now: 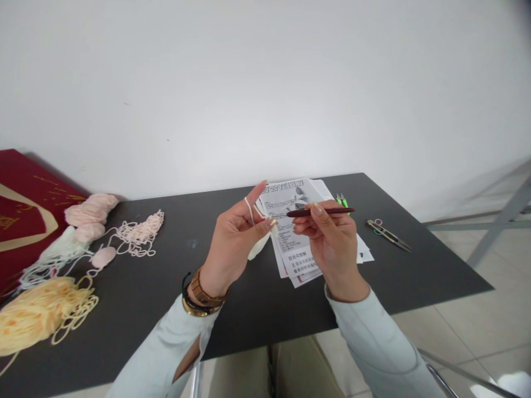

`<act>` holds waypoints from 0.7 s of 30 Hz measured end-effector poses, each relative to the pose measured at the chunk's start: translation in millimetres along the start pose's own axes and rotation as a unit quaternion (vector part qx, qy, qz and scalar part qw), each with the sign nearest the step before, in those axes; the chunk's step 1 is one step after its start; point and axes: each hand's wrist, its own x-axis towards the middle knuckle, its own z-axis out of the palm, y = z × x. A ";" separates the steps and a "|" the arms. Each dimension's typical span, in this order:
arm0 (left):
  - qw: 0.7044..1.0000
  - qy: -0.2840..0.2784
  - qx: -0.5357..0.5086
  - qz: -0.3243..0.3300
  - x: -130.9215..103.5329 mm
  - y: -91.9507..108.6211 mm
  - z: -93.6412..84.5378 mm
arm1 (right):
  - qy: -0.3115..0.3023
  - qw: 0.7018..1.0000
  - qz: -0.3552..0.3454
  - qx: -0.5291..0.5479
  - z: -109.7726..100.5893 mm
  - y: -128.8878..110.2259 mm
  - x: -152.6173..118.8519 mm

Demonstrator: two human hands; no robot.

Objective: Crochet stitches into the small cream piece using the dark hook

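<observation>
The left hand (236, 240) pinches a soft cream yarn piece (259, 247), one strand (249, 211) around the raised forefinger (258, 193); the right hand (332, 243) grips a smooth, slim dark-red hook (338, 210), pointing to it. Both are above the black worktop (166, 293), between its far and near edges.

Hook (299, 213) level, yarn (249, 210) looped

Your hook, dark red with a thin shaft, lies nearly level in your right hand (333, 243), its thin end toward your left hand (236, 237). The white yarn loops around your left index finger. The pale piece (259, 247) hangs below your left thumb, pinched at its top, partly hidden.
</observation>
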 end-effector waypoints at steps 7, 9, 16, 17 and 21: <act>1.000 0.020 -0.003 0.003 -1.8 -3.5 -1.1 | -0.010 1.000 -0.021 0.006 -0.9 -1.0 -0.4; 1.000 0.020 -0.001 0.001 -2.1 -3.0 -1.2 | -0.013 1.000 -0.023 0.004 -2.0 -1.3 0.1; 1.000 0.007 -0.001 0.003 -4.2 -0.1 -1.7 | -0.016 1.000 -0.020 0.010 -4.1 -1.7 1.1; 1.000 0.003 -0.001 0.005 -4.4 -0.2 -1.6 | -0.016 1.000 -0.021 0.011 -4.0 -1.7 1.1; 1.000 -0.006 0.013 0.028 -5.2 -2.4 -0.2 | -0.007 0.999 -0.036 0.013 -2.8 -0.5 0.9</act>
